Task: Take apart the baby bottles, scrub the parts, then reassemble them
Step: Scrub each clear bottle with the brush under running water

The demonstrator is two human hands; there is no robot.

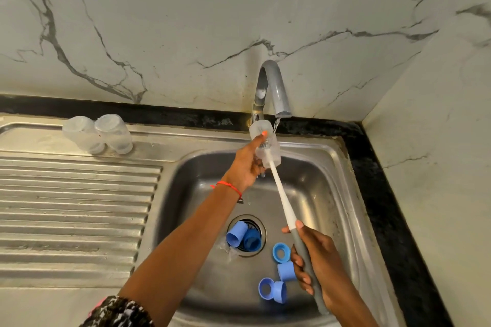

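Observation:
My left hand grips a clear baby bottle body held up under the tap, where a thin stream of water runs beside it. My right hand grips the grey handle of a long white bottle brush; its bristle head is inside the bottle. Two more clear bottle bodies stand upside down on the draining board. Several blue caps and collar rings lie in the sink basin, two of them over the drain.
The steel sink has a ribbed draining board on its left. A black counter edge and marble wall close off the back and right. A clear teat lies by the drain.

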